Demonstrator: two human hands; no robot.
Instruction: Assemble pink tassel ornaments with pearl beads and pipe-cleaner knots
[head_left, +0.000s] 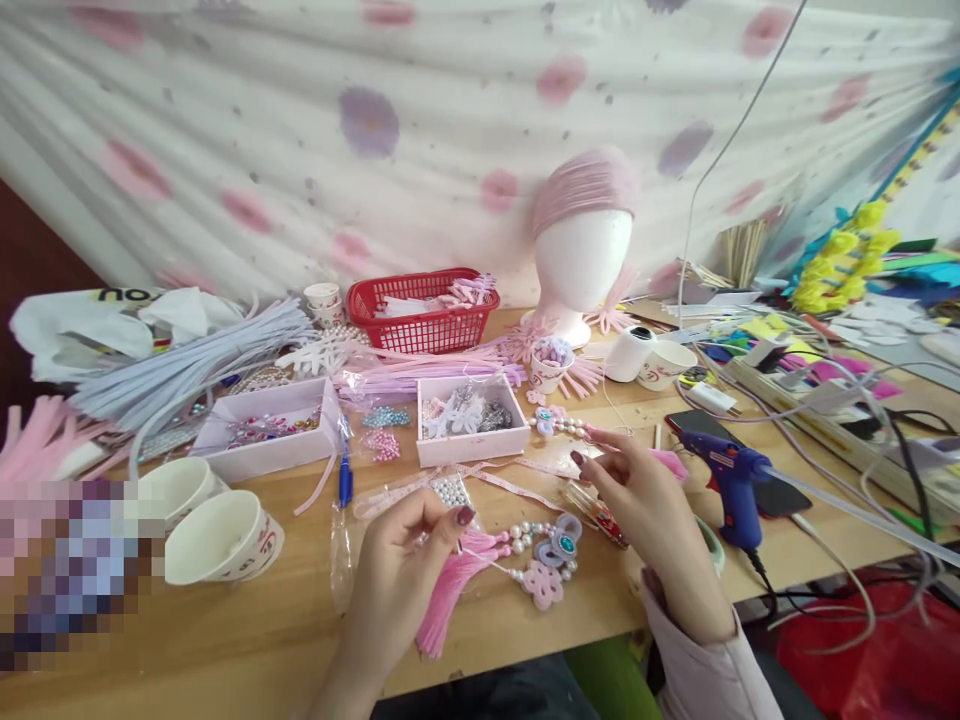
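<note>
My left hand is pinched on the end of a white cord, which runs to a beaded strand. That strand lies on the table with pearl beads, a pink flower, a lilac flower with a blue gem and pink tassels. Above the table to the right is my right hand, thumb and forefinger apart, with nothing visible between them. Its fingertips are close to a second beaded piece with a flower; whether they touch it cannot be told.
A blue glue gun lies over a phone at right, among cables. White boxes of beads, a red basket and a foam head stand behind. Paper cups are at left.
</note>
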